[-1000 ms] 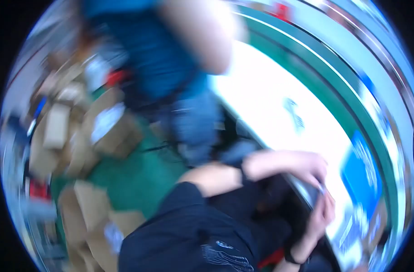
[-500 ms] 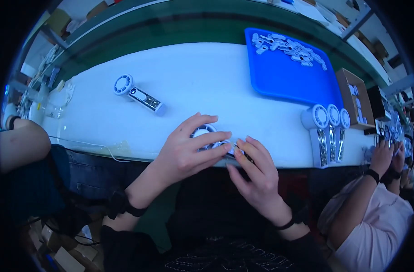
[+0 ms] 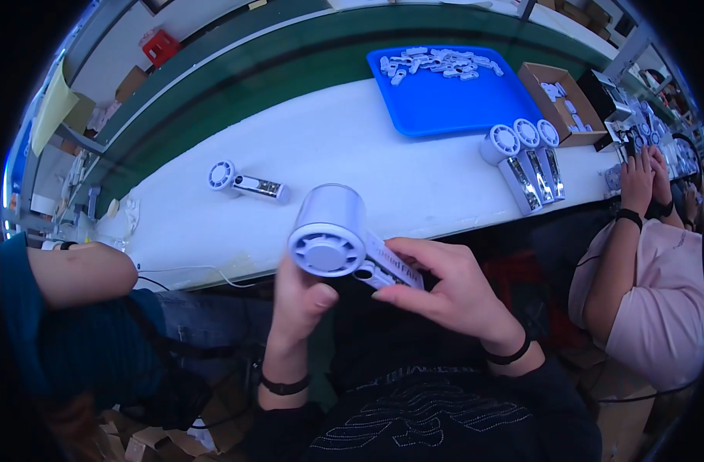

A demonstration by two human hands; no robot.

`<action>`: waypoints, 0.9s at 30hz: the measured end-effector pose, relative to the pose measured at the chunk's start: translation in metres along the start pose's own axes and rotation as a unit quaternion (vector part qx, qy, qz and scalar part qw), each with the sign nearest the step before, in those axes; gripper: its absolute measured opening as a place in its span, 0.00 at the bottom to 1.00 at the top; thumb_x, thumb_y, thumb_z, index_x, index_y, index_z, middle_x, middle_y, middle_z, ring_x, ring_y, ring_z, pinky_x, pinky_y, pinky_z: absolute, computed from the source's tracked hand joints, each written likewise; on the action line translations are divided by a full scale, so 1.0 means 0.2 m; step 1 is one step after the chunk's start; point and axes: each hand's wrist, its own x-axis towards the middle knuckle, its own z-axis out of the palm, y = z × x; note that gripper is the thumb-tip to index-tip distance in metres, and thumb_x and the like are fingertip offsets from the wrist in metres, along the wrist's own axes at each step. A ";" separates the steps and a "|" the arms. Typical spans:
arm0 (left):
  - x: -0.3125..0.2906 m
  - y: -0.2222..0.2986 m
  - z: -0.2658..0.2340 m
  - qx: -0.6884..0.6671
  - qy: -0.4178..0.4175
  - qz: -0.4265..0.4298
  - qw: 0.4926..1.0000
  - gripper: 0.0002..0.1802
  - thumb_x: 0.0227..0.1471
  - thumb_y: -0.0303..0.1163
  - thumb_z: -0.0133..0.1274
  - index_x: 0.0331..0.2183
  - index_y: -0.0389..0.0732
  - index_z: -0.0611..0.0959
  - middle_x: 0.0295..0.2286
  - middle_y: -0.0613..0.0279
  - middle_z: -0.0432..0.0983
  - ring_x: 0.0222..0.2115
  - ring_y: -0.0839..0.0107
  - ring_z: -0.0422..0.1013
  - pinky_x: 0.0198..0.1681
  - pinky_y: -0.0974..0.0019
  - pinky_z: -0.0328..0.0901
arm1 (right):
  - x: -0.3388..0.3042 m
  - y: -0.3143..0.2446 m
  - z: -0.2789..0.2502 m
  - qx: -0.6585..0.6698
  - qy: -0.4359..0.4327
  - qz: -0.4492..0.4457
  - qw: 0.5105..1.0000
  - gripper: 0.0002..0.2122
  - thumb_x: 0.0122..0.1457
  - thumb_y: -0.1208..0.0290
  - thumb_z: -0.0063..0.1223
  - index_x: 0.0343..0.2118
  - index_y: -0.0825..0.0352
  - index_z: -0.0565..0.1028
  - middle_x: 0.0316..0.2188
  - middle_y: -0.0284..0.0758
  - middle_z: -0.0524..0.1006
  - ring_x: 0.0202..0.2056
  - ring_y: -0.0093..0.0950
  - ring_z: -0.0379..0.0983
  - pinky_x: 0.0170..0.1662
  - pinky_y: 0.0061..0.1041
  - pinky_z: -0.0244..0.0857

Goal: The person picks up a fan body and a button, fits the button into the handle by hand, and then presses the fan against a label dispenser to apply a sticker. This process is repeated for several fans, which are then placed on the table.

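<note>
From the head view, the right hand [image 3: 460, 292] is gripping a pale lilac handheld fan [image 3: 348, 231] by its handle [image 3: 396, 266], thumb on the near side, fingers on the far side. The left hand [image 3: 293, 304] is sitting at the near left of the fan's round head, its thumb rising just below the grille; its fingers are hiding behind, so whether it is gripping, I can't tell. The fan is hovering over the near edge of the white worktable [image 3: 321, 146]: grille facing near, handle's long axis slanting from the head toward near right. Far left, a second fan [image 3: 252, 186] is lying with its handle pointing right. Over on the right, three more fans [image 3: 535, 171] are lying side by side, heads far, handles pointing near, just nearer than a blue tray [image 3: 437, 108].
</note>
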 end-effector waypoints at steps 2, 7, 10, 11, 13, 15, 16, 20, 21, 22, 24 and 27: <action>-0.02 0.03 0.02 0.015 -0.043 -0.054 0.998 0.40 0.44 0.51 0.77 0.50 0.31 0.84 0.56 0.44 0.77 0.55 0.51 0.76 0.63 0.44 0.68 | -0.03 -0.01 0.09 -0.012 0.079 -0.133 0.988 0.22 0.56 0.66 0.76 0.50 0.72 0.82 0.34 0.41 0.85 0.33 0.32 0.85 0.37 0.26 0.76; -0.05 -0.03 0.03 0.025 -0.177 -0.011 0.984 0.43 0.48 0.61 0.70 0.49 0.30 0.83 0.54 0.40 0.75 0.57 0.47 0.74 0.68 0.36 0.62 | -0.04 -0.08 0.13 -0.026 -0.005 -0.083 0.996 0.20 0.54 0.60 0.77 0.38 0.73 0.83 0.26 0.44 0.82 0.27 0.37 0.83 0.31 0.29 0.76; -0.04 -0.13 0.04 -0.048 -0.228 0.085 0.969 0.38 0.51 0.56 0.70 0.49 0.31 0.83 0.52 0.41 0.77 0.57 0.47 0.74 0.68 0.37 0.62 | -0.09 -0.07 0.20 -0.077 0.055 -0.218 0.971 0.18 0.52 0.61 0.78 0.32 0.72 0.82 0.23 0.41 0.81 0.23 0.35 0.82 0.27 0.29 0.75; -0.02 -0.16 0.05 -0.112 -0.250 0.109 0.956 0.36 0.51 0.51 0.71 0.50 0.32 0.82 0.52 0.42 0.77 0.57 0.48 0.74 0.68 0.37 0.63 | -0.10 -0.04 0.21 -0.079 0.056 -0.215 0.972 0.18 0.52 0.61 0.78 0.32 0.72 0.82 0.23 0.41 0.81 0.23 0.35 0.82 0.27 0.29 0.75; -0.02 -0.20 0.04 -0.173 -0.267 0.130 0.939 0.35 0.52 0.46 0.72 0.52 0.32 0.82 0.52 0.44 0.78 0.58 0.48 0.74 0.68 0.37 0.63 | -0.07 0.02 0.22 -0.069 0.077 -0.218 0.970 0.18 0.51 0.61 0.77 0.31 0.72 0.82 0.22 0.41 0.81 0.22 0.35 0.81 0.26 0.28 0.74; -0.04 -0.21 0.03 -0.153 -0.255 0.044 0.954 0.32 0.53 0.45 0.71 0.52 0.33 0.82 0.52 0.43 0.78 0.59 0.49 0.73 0.68 0.36 0.63 | -0.07 0.06 0.21 -0.065 0.090 -0.219 0.969 0.18 0.51 0.61 0.77 0.31 0.72 0.83 0.22 0.40 0.81 0.21 0.34 0.81 0.26 0.28 0.74; -0.04 -0.21 0.02 -0.143 -0.249 0.001 0.958 0.31 0.53 0.44 0.70 0.52 0.33 0.82 0.52 0.43 0.78 0.59 0.49 0.73 0.68 0.36 0.63 | -0.07 0.06 0.20 -0.057 0.088 -0.202 0.974 0.18 0.49 0.62 0.78 0.33 0.73 0.83 0.23 0.41 0.81 0.23 0.34 0.81 0.27 0.27 0.74; -0.08 -0.09 0.04 -0.091 -0.201 -0.090 0.971 0.30 0.54 0.42 0.69 0.51 0.33 0.82 0.53 0.43 0.77 0.59 0.51 0.72 0.66 0.41 0.64 | -0.08 0.00 0.12 -0.012 0.042 -0.108 0.993 0.19 0.48 0.63 0.78 0.35 0.74 0.84 0.24 0.41 0.81 0.25 0.33 0.82 0.30 0.27 0.73; -0.08 -0.07 0.06 -0.091 -0.202 -0.093 0.971 0.30 0.54 0.42 0.69 0.51 0.33 0.82 0.53 0.43 0.77 0.59 0.51 0.72 0.66 0.41 0.64 | -0.08 -0.04 0.09 0.019 -0.005 -0.052 0.998 0.19 0.50 0.62 0.78 0.33 0.75 0.83 0.24 0.42 0.82 0.25 0.34 0.83 0.30 0.28 0.75; -0.08 -0.05 0.09 -0.069 -0.193 -0.109 0.973 0.31 0.52 0.44 0.69 0.50 0.33 0.82 0.53 0.41 0.77 0.59 0.49 0.72 0.66 0.41 0.65 | -0.08 -0.06 0.08 0.051 -0.052 0.003 0.997 0.19 0.52 0.61 0.77 0.31 0.75 0.82 0.24 0.42 0.82 0.25 0.34 0.83 0.30 0.29 0.76; -0.08 -0.02 0.13 -0.025 -0.175 -0.142 0.974 0.33 0.48 0.47 0.71 0.47 0.32 0.82 0.53 0.38 0.77 0.59 0.44 0.72 0.66 0.41 0.65 | -0.09 -0.06 0.08 0.035 -0.043 -0.013 0.998 0.19 0.52 0.61 0.77 0.32 0.75 0.83 0.24 0.42 0.83 0.26 0.35 0.83 0.31 0.30 0.76; -0.08 0.03 0.15 -0.030 -0.182 -0.138 0.973 0.33 0.47 0.46 0.71 0.47 0.32 0.81 0.52 0.38 0.77 0.59 0.44 0.72 0.66 0.42 0.65 | -0.10 -0.05 0.09 0.000 -0.028 -0.043 0.999 0.20 0.52 0.61 0.77 0.33 0.76 0.83 0.25 0.43 0.83 0.27 0.35 0.84 0.32 0.30 0.76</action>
